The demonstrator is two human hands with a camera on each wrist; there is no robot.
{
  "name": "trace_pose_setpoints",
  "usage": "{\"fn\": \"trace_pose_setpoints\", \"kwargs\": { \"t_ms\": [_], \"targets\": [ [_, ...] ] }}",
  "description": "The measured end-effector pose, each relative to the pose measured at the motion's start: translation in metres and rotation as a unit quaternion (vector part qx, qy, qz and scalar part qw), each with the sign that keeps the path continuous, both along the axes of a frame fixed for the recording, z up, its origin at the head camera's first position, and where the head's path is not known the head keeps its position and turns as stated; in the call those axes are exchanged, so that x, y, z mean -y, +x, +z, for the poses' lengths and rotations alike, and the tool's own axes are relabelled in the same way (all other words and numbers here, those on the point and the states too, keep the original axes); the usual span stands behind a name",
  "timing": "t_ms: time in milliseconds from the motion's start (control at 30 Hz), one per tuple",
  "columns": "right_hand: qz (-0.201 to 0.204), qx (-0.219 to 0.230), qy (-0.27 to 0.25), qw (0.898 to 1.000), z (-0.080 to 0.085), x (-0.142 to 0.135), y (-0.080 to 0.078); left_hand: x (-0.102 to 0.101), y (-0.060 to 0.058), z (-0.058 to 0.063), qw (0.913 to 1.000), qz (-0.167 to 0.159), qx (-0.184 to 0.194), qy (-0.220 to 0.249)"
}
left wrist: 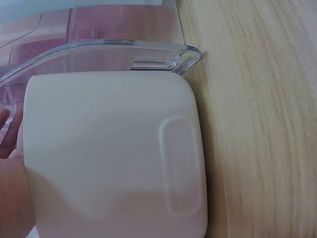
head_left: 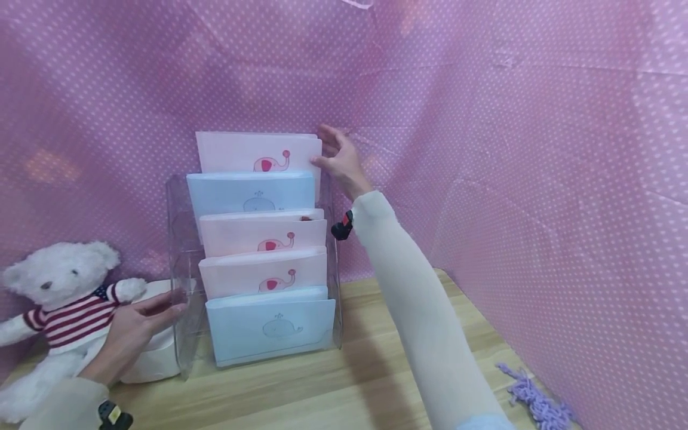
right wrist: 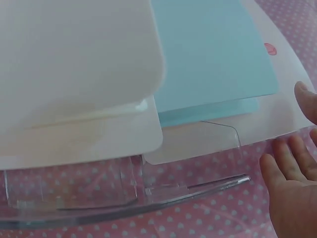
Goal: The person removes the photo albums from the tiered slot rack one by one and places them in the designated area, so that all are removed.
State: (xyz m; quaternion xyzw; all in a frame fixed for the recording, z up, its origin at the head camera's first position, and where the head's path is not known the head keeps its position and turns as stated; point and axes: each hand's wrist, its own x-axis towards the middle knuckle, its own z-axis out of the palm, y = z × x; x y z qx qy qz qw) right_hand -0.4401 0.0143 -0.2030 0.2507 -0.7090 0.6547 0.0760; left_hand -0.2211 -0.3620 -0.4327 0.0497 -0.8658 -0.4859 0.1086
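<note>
A clear plastic rack (head_left: 184, 322) stands upright with folded booklets in its tiers. At its top is a pink booklet with an elephant drawing (head_left: 231, 152); my right hand (head_left: 343, 161) is at this booklet's right edge, thumb by the front face and fingers loosely spread, as the right wrist view also shows. Below it come a light blue booklet with a whale (head_left: 226, 194), two more pink elephant ones and another blue whale one (head_left: 242, 331). Low down, my left hand (head_left: 137, 328) reaches to the rack's left side, fingers extended; the white container partly hides it in the left wrist view.
A white teddy bear (head_left: 70, 322) in a striped sweater sits at the left. Beside it, a white container (left wrist: 109, 148) stands against the rack. Purple yarn (head_left: 537, 400) lies at the table's (head_left: 387, 334) right. Pink dotted cloth (head_left: 510, 149) hangs behind and to the right.
</note>
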Motion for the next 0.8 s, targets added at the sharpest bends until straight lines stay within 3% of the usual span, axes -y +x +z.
{"fn": "trace_pose_setpoints", "kwargs": {
  "t_ms": [533,800],
  "targets": [
    [-0.038,0.024,0.065,0.997,0.008,0.025,-0.008,-0.004,0.002,0.001,0.9999,0.012,-0.007,-0.008],
    [-0.051,0.037,0.041,0.997,0.006,0.034,-0.011,-0.002,0.002,-0.001,0.9996,-0.002,-0.028,0.006]
  ]
}}
